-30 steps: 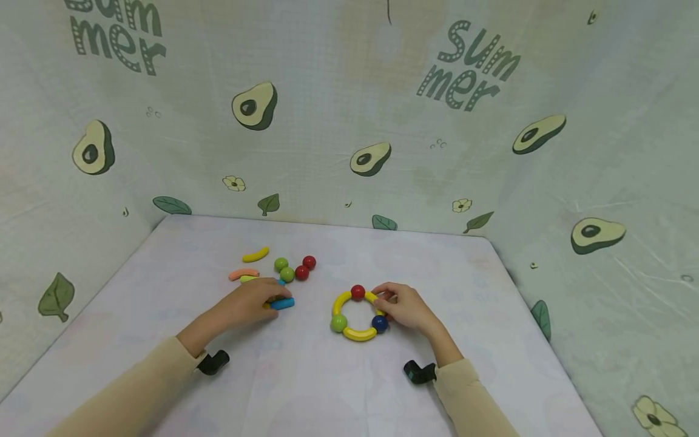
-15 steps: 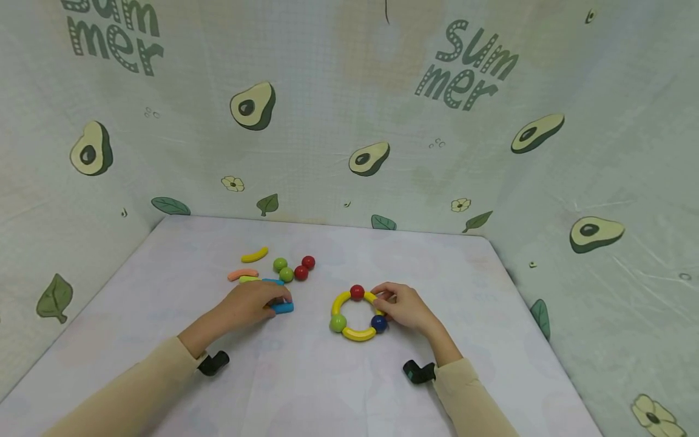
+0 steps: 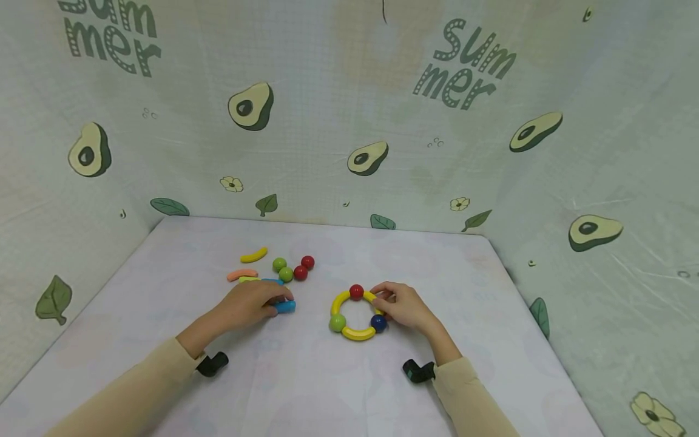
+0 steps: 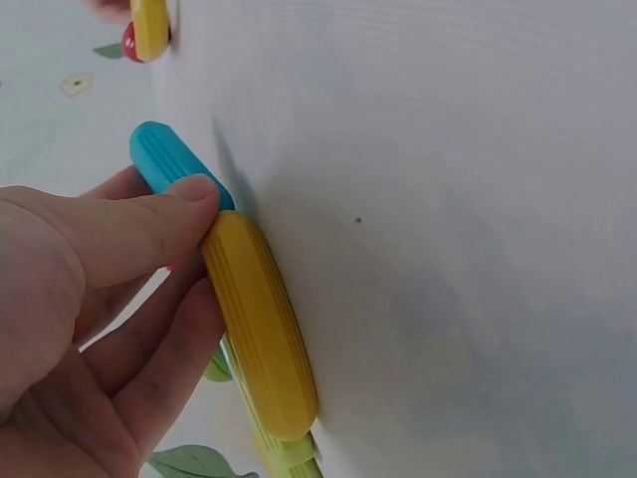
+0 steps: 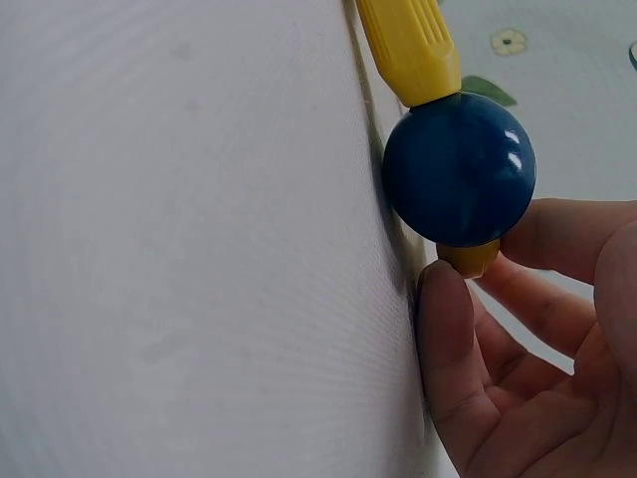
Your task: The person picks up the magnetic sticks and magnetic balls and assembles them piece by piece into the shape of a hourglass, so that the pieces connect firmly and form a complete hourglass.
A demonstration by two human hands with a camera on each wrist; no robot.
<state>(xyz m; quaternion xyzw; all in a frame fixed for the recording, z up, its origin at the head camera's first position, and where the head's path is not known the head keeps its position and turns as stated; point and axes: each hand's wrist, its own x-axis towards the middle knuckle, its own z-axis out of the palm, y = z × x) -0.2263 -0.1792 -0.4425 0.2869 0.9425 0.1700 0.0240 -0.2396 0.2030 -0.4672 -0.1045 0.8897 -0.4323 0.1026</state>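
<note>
The left hand [image 3: 252, 302] pinches a blue piece [image 3: 286, 307], with a yellow piece [image 4: 261, 329] just beside it, near 2 green balls [image 3: 286, 274] and 2 red balls [image 3: 301, 272]. The right hand [image 3: 405, 306] grips a yellow arc [image 3: 369, 297] of the ring [image 3: 358, 334], beside its dark blue ball [image 5: 460, 169]; the ring lies flat on the worktop [image 3: 327, 388].

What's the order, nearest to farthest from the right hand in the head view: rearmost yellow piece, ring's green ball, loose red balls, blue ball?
From the right hand:
1. Blue ball: beside the hand, on the ring.
2. Green ball: ring's left side.
3. Loose red balls: beyond the ring, leftward.
4. Rearmost yellow piece: back left.
</note>
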